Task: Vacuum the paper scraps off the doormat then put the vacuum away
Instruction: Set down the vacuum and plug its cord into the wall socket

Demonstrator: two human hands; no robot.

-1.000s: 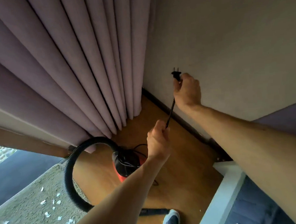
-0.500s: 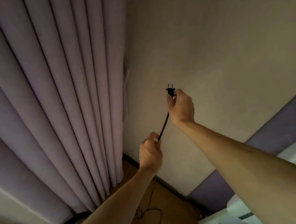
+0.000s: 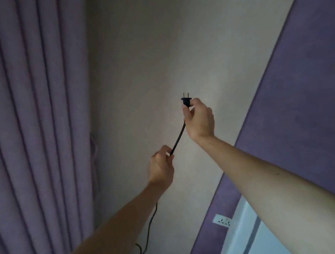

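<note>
- Head view has swung upward over the last second. The red-and-black canister vacuum, its ribbed hose and the scrap-strewn doormat have dropped out of frame. You now see wall, pleated mauve curtain [image 3: 37, 133] and cord only.
- Your right hand [image 3: 200, 121] pinches the small black two-pin plug [image 3: 186, 102] with its prongs pointing up. The plug is held clear of the beige wall [image 3: 140, 60] and is not inserted in anything.
- Your left hand [image 3: 161, 166] is curled round the thin black power cord [image 3: 179, 138] lower down. The stretch between your hands runs nearly straight, and the rest hangs slack behind your left forearm toward the floor.
- Both hands have risen with the view, at much the same spacing as before. Neither hand is free.
- A white wall socket [image 3: 222, 220] is newly in sight low on the right. It sits on the purple wall panel [image 3: 297, 100], just beside a white cabinet edge [image 3: 251, 229]. It is well below the plug, and the prongs face away from it.
- Judgement: vacuuming has not begun, since the scraps lay on the mat a second ago. You are at the power-up step.
- The next move likely calls for lowering the plug down and to the right, then turning the prongs toward the socket.
- Whether the cord is long enough to reach cannot be told from here.
</note>
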